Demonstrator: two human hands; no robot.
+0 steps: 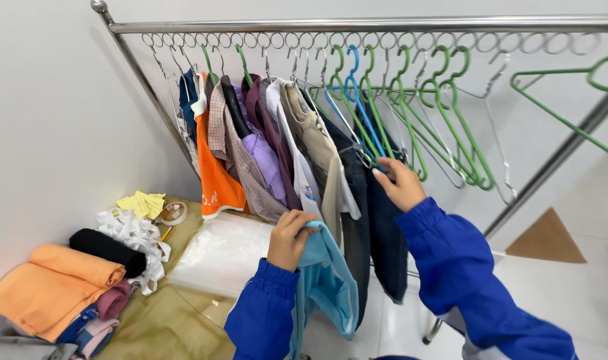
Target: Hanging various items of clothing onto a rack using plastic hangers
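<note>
My left hand (289, 239) grips the top edge of a light blue garment (327, 283) that hangs down in front of me. My right hand (399, 183) reaches up to the lower bar of a blue hanger (357, 100) among the hangers on the rack and touches it, fingers closed around it beside a dark navy garment (384, 233). Both arms wear bright blue sleeves. The metal rack rail (357, 25) carries a row of rings with several hung garments, orange, checked, purple, white and beige.
Several empty green hangers (444, 120) hang to the right on the rail. At lower left a table holds folded orange cloth (57, 283), a black roll (107, 250), white strips, yellow notes, a tape roll and a clear plastic bag (221, 253).
</note>
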